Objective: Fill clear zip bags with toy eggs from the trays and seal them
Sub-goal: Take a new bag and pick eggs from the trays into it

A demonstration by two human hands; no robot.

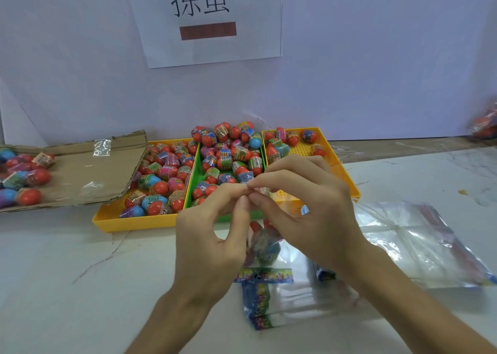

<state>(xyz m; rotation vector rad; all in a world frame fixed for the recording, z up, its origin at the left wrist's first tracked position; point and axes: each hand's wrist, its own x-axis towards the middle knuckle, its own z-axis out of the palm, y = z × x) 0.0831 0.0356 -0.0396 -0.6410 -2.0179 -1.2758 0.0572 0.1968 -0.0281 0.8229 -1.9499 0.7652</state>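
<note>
My left hand (212, 235) and my right hand (309, 213) meet above the table, both pinching the top edge of a clear zip bag (265, 243) that hangs between them with several toy eggs inside. Behind the hands stand three trays: a left yellow tray (129, 223) full of eggs, a green middle tray (195, 170) heaped with eggs (228, 157), and a right yellow tray (325, 141) with only several eggs at its far end.
Empty clear zip bags with coloured edges (290, 300) lie under my right wrist; a larger stack (414, 243) lies to the right. A torn cardboard sheet (80, 176) with bagged eggs (18, 181) sits at left. A white wall with a paper sign (209, 22) is behind.
</note>
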